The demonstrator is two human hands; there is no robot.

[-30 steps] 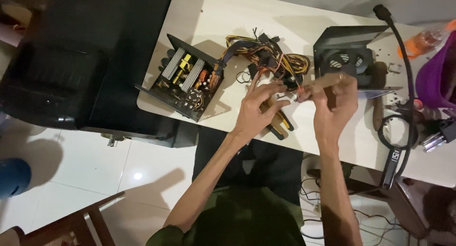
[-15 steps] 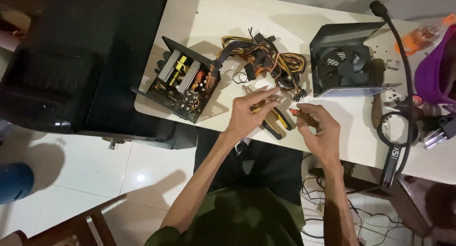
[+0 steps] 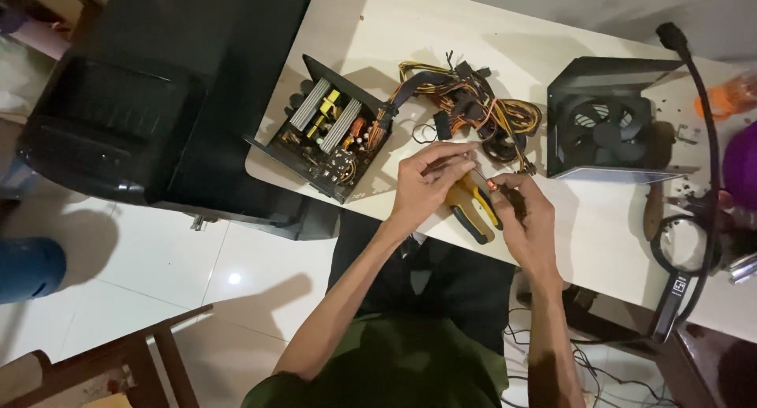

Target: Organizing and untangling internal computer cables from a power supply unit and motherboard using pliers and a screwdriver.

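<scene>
The left hand (image 3: 426, 183) pinches a thin wire (image 3: 473, 171) between its fingertips, and the right hand (image 3: 527, 219) grips the wire's other end just beside it. Under both hands lie yellow-handled pliers (image 3: 471, 211) — the opened power supply (image 3: 331, 136) sits left of the left hand, and the cable bundle (image 3: 473, 100) lies just beyond both.

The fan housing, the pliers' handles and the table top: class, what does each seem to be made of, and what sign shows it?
Fan housing: probably sheet metal painted matt black, judging by its thin, flat, sharply folded walls.
Pliers' handles: look like yellow and black rubber or plastic sleeves, smooth and rounded; the jaws are hidden.
Table top: pale, smooth, faintly glossy, perhaps laminate; the core cannot be told.
</scene>
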